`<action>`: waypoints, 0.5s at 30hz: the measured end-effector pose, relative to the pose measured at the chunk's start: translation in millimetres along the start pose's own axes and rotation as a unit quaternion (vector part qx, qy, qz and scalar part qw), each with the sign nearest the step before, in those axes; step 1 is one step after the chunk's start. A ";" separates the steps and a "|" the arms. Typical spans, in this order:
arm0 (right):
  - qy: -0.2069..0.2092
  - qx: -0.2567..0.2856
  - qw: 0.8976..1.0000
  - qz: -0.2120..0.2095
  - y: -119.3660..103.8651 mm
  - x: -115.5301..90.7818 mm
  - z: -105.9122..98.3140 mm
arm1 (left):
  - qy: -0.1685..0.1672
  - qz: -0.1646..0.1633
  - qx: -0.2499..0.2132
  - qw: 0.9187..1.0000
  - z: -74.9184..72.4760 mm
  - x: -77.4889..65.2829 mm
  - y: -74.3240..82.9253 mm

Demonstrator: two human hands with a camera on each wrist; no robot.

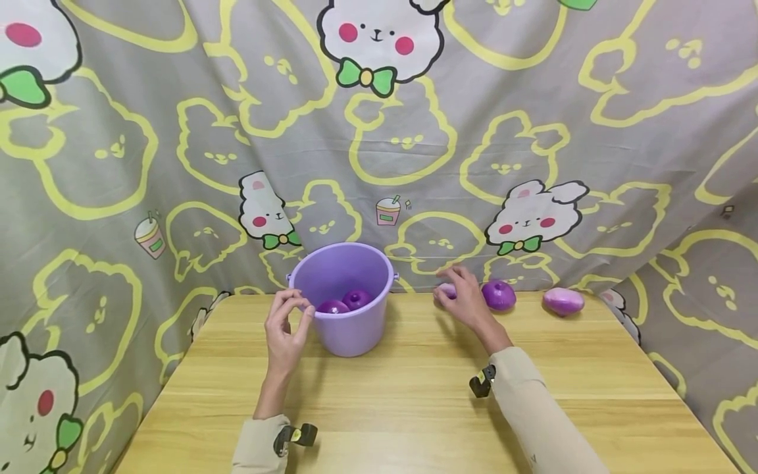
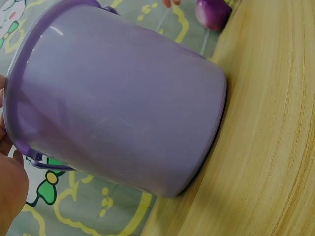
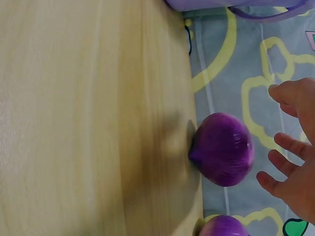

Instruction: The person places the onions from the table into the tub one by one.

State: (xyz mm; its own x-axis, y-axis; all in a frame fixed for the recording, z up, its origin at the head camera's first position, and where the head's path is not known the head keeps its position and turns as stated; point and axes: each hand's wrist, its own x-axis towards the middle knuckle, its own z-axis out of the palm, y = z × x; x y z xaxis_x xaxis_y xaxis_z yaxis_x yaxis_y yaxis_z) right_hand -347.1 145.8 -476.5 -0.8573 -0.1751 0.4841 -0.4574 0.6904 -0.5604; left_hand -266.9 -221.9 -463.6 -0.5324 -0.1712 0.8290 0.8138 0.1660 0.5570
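A light purple bucket (image 1: 355, 332) stands upright on the table, with two purple onion-like pieces (image 1: 356, 300) inside. My left hand (image 1: 285, 332) is at its near left rim, where thumb and fingertips pinch the edge; in the left wrist view the hand (image 2: 11, 184) shows only at the left border. To the right of the bucket, my right hand (image 1: 464, 299) hovers over a glossy purple onion (image 3: 222, 150) with a pointed tip. Seen from the right wrist, the fingers (image 3: 285, 161) are spread and bent, apart from the onion, holding nothing.
Another purple onion (image 1: 499, 295) sits right beside my right hand. A pinkish purple vegetable-like piece (image 1: 564, 301) lies farther right, along the table's back edge. Behind the wooden table (image 1: 385, 408) hangs a grey curtain (image 1: 414, 158) with cartoon bears.
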 end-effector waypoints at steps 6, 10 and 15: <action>-0.002 -0.011 1.000 -0.002 3.8 1.1 4.0 | -0.004 -0.002 0.000 1.000 0.1 0.9 2.1; -0.007 -0.010 1.000 0.001 5.4 1.4 5.6 | -0.003 -0.002 0.005 1.000 -0.5 0.8 1.4; -0.012 -0.019 1.000 0.010 8.1 0.8 9.2 | -0.004 0.002 0.004 1.000 -1.4 0.2 0.4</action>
State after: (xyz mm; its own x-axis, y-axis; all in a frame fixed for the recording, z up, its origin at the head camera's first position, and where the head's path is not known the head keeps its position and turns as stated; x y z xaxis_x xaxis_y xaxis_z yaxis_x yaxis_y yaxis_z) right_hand -353.7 144.8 -486.8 -0.8716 -0.1781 0.4567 -0.4318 0.7199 -0.5434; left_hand -266.3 -223.2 -463.3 -0.5317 -0.1626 0.8312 0.8134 0.1753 0.5547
